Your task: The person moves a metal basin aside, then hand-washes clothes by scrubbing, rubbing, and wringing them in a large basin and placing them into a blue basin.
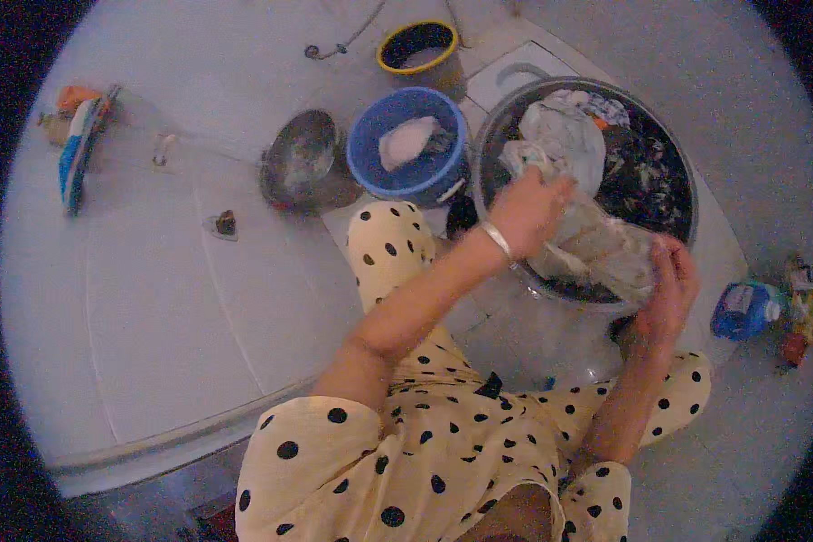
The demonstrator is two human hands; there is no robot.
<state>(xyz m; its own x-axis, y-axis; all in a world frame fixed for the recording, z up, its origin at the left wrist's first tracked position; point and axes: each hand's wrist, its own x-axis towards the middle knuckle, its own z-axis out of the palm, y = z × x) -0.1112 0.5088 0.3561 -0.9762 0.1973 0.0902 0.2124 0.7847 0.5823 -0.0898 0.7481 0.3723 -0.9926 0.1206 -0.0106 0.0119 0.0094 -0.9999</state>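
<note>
In my left hand (pixel 532 210), which wears a bracelet, is one end of a pale wet cloth garment (pixel 599 251). My right hand (pixel 671 281) grips its other end near the rim of a large round tub (pixel 586 81). The garment is stretched between both hands over the tub's near side. Other white cloths (pixel 562 132) lie bunched in the tub, beside dark patterned cloth (pixel 643 179). Fingertips are blurred, and the garment's shape is unclear.
A blue bucket (pixel 360 173) holding a pale cloth (pixel 410 142) stands left of the tub. Behind it is a yellow-rimmed bucket (pixel 454 78). A metal bowl (pixel 301 162) sits further left. Blue bottle (pixel 738 308) and other containers (pixel 809 305) are at right.
</note>
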